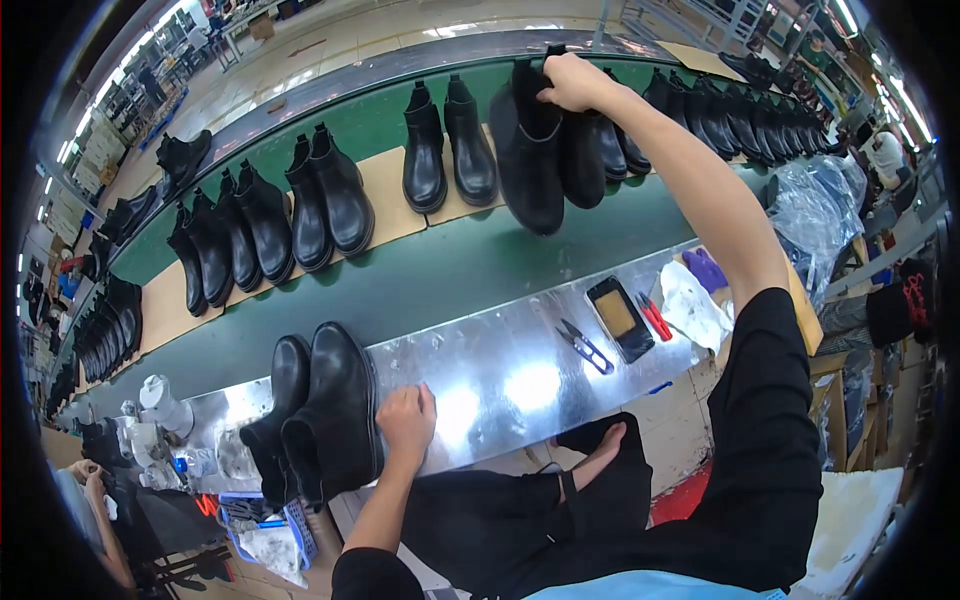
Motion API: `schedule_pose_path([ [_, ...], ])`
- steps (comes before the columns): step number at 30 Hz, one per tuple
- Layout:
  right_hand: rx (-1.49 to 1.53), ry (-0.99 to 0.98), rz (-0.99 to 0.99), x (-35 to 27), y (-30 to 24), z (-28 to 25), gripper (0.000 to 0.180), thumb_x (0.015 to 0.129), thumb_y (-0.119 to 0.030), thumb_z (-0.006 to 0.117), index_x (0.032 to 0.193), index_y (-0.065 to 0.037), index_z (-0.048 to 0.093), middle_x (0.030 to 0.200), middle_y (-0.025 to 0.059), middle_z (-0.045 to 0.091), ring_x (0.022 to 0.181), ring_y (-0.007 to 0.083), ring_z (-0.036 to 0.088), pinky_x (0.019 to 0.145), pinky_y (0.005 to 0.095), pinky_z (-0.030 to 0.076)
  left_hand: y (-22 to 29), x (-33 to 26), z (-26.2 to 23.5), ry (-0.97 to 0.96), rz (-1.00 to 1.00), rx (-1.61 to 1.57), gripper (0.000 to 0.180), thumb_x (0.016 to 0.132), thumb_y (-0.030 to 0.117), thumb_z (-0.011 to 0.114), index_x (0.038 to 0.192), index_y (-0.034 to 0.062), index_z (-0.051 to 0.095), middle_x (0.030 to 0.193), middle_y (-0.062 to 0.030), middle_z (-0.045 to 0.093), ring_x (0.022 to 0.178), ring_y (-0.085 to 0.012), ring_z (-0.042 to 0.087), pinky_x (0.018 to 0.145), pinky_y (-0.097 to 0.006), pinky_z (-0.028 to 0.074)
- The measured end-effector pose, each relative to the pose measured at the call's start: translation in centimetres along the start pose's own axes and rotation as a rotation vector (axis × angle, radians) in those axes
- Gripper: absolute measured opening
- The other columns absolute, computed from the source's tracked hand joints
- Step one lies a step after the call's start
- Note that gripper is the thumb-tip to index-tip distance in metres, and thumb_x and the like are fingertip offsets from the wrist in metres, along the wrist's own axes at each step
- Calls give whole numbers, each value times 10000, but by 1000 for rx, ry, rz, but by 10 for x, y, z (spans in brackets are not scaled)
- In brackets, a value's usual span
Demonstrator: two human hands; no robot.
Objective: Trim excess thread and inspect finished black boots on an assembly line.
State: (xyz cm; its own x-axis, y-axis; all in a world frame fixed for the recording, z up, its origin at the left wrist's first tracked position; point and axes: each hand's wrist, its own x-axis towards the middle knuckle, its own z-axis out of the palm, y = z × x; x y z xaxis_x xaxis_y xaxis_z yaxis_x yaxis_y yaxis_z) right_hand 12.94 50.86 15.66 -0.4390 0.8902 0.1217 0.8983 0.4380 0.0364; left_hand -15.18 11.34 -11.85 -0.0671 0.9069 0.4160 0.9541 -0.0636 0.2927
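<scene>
My right hand (578, 84) reaches out over the belt, its fingers closed on the top of a black ankle boot (532, 165). That boot looks lifted, toe down. A second black boot (583, 165) hangs close beside it, partly behind my hand; whether I grip it too, I cannot tell. My left hand (405, 420) is curled into a loose fist at the metal table (480, 400), with nothing visible in it. Just left of it stands a pair of black ankle boots (340, 400), toes pointing away from me.
Pairs of boots (265, 225) line the green conveyor belt (480, 260) on cardboard sheets. Thread snips (585, 348), a black tray with a tan pad (620, 318), red-handled snips (655, 316) and a white cloth (695, 308) lie right. A white bottle (163, 405) stands left. Another person's hands (88, 478) show lower left.
</scene>
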Motion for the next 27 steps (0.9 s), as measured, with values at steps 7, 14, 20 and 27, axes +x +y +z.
schedule_pose_path([
  [7, 77, -214, 316, 91, 35, 47, 220, 850, -87, 666, 980, 86, 710, 987, 241, 725, 844, 350, 741, 689, 423, 616, -1, 5, -1, -96, -24, -34, 260, 838, 111, 666, 644, 55, 501, 657, -120, 522, 605, -317, 564, 558, -443, 443],
  [14, 68, -215, 471, 149, 63, 128, 403, 872, -55, 584, 1266, -71, 665, 1376, 170, 599, 1264, 334, 590, 1013, 436, 511, 2, 12, -1, -139, -29, 10, 235, 820, 101, 660, 653, 64, 499, 666, -102, 510, 602, -296, 539, 544, -419, 422],
  [20, 166, 122, 530, 176, 129, 147, 396, 835, -324, 707, 1145, -78, 716, 1205, 216, 681, 1130, 357, 660, 939, 489, 540, 2, 13, 1, -195, -35, -3, 232, 805, 91, 647, 644, 61, 483, 663, -112, 507, 590, -307, 527, 535, -425, 400],
  [27, 46, -292, 868, 116, 218, 135, 321, 842, -136, 683, 1140, -16, 690, 1140, 170, 718, 854, 305, 754, 773, 394, 620, 0, 16, 1, -193, -18, -18, 235, 799, 73, 631, 636, 52, 463, 644, -121, 486, 573, -313, 513, 525, -432, 387],
])
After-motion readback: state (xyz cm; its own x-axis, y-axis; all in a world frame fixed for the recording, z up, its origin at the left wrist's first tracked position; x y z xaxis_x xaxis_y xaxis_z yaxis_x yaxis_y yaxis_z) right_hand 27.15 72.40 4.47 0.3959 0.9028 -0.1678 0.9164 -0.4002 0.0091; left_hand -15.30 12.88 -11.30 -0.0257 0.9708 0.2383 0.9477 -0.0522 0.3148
